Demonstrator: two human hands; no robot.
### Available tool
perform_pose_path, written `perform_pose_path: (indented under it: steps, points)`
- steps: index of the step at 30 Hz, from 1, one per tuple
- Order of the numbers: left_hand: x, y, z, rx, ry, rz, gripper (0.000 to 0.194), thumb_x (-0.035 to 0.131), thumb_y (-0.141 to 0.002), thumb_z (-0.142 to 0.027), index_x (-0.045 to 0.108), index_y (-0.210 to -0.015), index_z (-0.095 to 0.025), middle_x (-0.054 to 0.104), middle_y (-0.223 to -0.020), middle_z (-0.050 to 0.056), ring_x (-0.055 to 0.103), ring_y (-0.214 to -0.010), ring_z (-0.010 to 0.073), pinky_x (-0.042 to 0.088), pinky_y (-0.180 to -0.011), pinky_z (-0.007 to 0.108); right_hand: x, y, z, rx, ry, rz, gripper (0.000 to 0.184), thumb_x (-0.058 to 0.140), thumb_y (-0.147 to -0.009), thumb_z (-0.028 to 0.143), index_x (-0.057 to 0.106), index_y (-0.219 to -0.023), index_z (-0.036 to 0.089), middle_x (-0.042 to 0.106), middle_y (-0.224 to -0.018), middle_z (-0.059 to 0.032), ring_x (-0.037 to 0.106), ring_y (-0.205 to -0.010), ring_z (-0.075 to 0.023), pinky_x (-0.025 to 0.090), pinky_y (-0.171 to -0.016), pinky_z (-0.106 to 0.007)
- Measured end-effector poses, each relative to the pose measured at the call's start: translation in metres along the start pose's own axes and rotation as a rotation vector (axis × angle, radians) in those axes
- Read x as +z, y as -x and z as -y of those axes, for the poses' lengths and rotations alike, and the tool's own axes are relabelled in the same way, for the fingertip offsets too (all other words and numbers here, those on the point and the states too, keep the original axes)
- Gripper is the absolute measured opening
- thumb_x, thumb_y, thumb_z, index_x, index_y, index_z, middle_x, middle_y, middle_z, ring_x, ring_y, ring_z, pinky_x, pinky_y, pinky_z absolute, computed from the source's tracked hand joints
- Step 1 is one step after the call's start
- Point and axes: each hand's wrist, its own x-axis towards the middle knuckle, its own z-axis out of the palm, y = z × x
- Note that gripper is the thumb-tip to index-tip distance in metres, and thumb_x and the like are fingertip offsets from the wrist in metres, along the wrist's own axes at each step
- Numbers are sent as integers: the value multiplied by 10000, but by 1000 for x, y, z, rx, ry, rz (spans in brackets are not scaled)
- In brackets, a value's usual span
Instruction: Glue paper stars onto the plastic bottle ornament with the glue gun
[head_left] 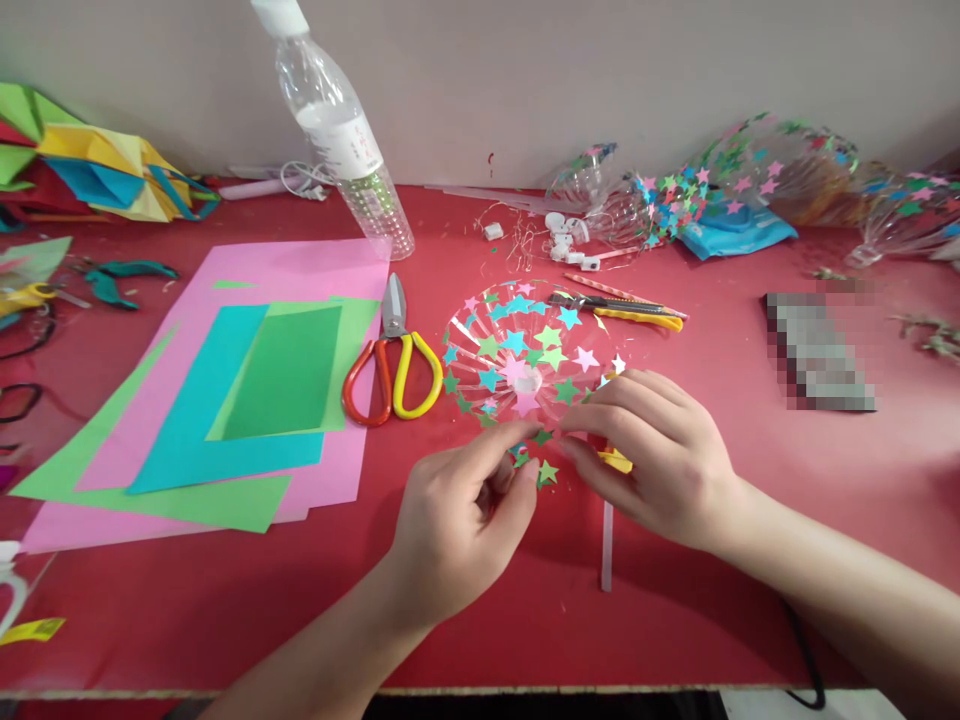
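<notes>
A clear plastic piece (pixel 501 375), cut into strips that fan out around its middle and dotted with coloured paper stars, lies on the red table. My left hand (pixel 461 520) is at its near edge, thumb and forefinger closing around a strip with green stars (pixel 547 472). My right hand (pixel 656 455) is over the right edge, its thumb and fingertips pinched close to the left fingertips; what they grip is too small to make out. Below the right hand shows part of a yellow object (pixel 616 461), mostly hidden. A pale translucent stick (pixel 607 550) lies just nearer to me.
Red-and-yellow-handled scissors (pixel 392 370) lie left of the plastic, beside stacked coloured paper (pixel 187 420). A tall plastic bottle (pixel 349 150) stands behind. A yellow utility knife (pixel 637 312), small white pieces (pixel 568 235) and more star-covered plastic (pixel 772 165) are farther back. A blurred dark object (pixel 817 350) lies right.
</notes>
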Motion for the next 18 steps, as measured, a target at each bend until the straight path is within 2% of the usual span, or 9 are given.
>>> perform_pose_path:
  steps: [3, 7, 10, 14, 18]
  points:
    - [-1, 0, 2, 71, -98, -49, 242, 549, -867, -106, 639, -1090, -84, 413, -494, -91, 394, -422, 57, 364, -464, 200, -1, 0, 1, -10, 7, -12, 65, 595, -857, 144, 600, -921, 138, 590, -717, -42, 479, -649, -155, 415, -595, -304]
    - [-3, 1, 5, 172, -240, -108, 250, 569, -855, -91, 633, -1097, -84, 519, -529, -61, 461, -456, 66, 384, -492, 206, -2, 1, 2, -25, 17, -11, 68, 601, -849, 138, 591, -917, 141, 585, -716, -41, 477, -648, -152, 413, -592, -305]
    - [-5, 1, 5, 180, -301, -157, 259, 589, -841, -90, 629, -1097, -101, 545, -546, -53, 476, -466, 71, 391, -501, 211, -3, 2, 2, -36, 28, -19, 92, 610, -842, 128, 586, -929, 143, 591, -726, -42, 486, -651, -152, 417, -596, -305]
    - [-8, 1, 4, 143, -254, -225, 258, 595, -837, -97, 623, -1089, -147, 536, -533, -73, 425, -423, 63, 382, -471, 209, -5, 2, 2, -43, 41, -33, 89, 611, -839, 116, 579, -916, 149, 598, -725, -43, 491, -644, -149, 422, -596, -306]
    - [-10, 2, 7, 92, -120, -303, 213, 610, -840, -106, 611, -1043, -172, 598, -615, -52, 508, -478, 69, 424, -489, 201, -8, 1, 3, -52, 48, -44, 85, 607, -835, 98, 581, -901, 144, 607, -718, -48, 503, -645, -151, 428, -598, -307]
